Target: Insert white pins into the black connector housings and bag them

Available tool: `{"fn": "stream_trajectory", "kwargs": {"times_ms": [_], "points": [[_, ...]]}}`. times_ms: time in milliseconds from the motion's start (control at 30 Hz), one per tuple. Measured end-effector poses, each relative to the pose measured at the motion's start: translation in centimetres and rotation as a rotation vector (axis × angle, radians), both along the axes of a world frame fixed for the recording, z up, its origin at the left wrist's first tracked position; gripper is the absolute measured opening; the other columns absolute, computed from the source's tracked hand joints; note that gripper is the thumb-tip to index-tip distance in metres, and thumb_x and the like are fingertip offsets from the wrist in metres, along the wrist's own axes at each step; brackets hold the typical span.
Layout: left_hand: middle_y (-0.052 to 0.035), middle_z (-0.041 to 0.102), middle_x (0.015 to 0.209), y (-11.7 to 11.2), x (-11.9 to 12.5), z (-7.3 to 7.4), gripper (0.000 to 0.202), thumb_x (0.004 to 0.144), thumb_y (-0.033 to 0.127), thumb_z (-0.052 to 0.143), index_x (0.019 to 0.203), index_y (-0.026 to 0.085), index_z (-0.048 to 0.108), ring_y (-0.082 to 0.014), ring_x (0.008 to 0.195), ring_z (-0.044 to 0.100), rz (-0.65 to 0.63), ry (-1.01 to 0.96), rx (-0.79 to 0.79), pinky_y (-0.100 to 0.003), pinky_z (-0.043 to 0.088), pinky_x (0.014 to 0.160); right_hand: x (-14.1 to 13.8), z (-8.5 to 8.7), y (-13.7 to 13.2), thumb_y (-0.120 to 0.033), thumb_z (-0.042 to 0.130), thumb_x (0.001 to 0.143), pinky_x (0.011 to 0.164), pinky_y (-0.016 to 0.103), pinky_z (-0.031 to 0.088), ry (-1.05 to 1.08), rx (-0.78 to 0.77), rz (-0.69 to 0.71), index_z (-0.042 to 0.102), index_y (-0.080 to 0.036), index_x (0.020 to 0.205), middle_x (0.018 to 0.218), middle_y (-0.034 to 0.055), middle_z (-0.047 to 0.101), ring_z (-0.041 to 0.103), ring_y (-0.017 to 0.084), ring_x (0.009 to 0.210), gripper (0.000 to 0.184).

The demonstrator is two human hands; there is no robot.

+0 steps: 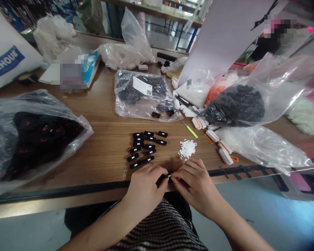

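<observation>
Your left hand (143, 188) and right hand (196, 184) meet at the near edge of the table (104, 139), fingertips pinched together on one black connector (167, 177); held over the lip, it could fall if your grip slips, and a knuckle may scatter the white pins (187, 149) just beyond

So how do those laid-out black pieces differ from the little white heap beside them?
The black pieces are dark and block-shaped; the white heap is made of far smaller pale bits. The black pieces lie spread in rough rows, while the white heap is one tight mound. Both sit loose on the wooden table, beyond the left hand and right hand, which pinch one small black part.
</observation>
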State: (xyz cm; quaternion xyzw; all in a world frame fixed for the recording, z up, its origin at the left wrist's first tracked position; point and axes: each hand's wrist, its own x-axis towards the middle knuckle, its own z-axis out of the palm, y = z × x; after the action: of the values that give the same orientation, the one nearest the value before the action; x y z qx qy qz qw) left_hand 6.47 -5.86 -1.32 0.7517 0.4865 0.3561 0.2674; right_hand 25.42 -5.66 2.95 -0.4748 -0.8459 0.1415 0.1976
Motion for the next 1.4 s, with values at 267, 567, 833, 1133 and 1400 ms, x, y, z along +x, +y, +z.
{"fn": "stream_trajectory", "kwargs": {"times_ms": [267,567,833,1133,1400], "points": [[0.0012,0.069,0.077,-0.1,0.0,-0.2,0.012,0.079,0.011,0.068,0.085,0.021,0.068,-0.0179,0.069,0.061,-0.008,-0.005,-0.029,-0.033,0.049,0.067,-0.2,-0.1,-0.3,-0.024,0.064,0.092,0.081,0.037,0.036,0.049,0.022,-0.035,0.071,-0.022,0.085,0.073,-0.0008,0.07,0.061,0.018,0.074,0.011],[0.001,0.069,0.079,0.0,0.0,-0.1,0.018,0.077,0.006,0.066,0.086,0.021,0.068,-0.0181,0.07,0.062,-0.01,0.005,-0.027,-0.033,0.05,0.067,-1.0,-0.9,-1.0,-0.017,0.063,0.088,0.076,0.035,0.036,0.179,-0.084,-0.154,0.069,-0.023,0.079,0.071,-0.0019,0.067,0.059,0.016,0.071,0.012],[0.0006,0.068,0.079,0.0,0.0,0.0,0.012,0.081,0.011,0.066,0.086,0.021,0.067,-0.0182,0.07,0.062,-0.019,0.003,-0.028,-0.033,0.05,0.068,-0.4,-0.1,-0.5,-0.016,0.061,0.086,0.073,0.033,0.036,0.162,-0.142,-0.172,0.065,-0.022,0.075,0.067,-0.0037,0.061,0.056,0.014,0.067,0.012],[0.0004,0.068,0.079,0.1,0.0,0.0,0.01,0.081,0.012,0.066,0.086,0.021,0.066,-0.0177,0.071,0.062,-0.027,0.008,-0.028,-0.033,0.051,0.07,-0.8,0.1,0.1,-0.016,0.057,0.089,0.073,0.033,0.036,0.038,-0.069,-0.064,0.061,-0.021,0.071,0.063,-0.0034,0.059,0.053,0.014,0.064,0.019],[0.0001,0.069,0.08,0.2,-0.1,0.3,0.014,0.079,0.008,0.067,0.085,0.02,0.066,-0.0189,0.072,0.063,-0.032,0.008,-0.027,-0.034,0.052,0.07,-0.7,0.7,0.3,-0.018,0.053,0.095,0.08,0.036,0.037,-0.128,-0.037,0.039,0.066,-0.02,0.074,0.069,-0.0002,0.062,0.055,0.017,0.073,0.026]]}}
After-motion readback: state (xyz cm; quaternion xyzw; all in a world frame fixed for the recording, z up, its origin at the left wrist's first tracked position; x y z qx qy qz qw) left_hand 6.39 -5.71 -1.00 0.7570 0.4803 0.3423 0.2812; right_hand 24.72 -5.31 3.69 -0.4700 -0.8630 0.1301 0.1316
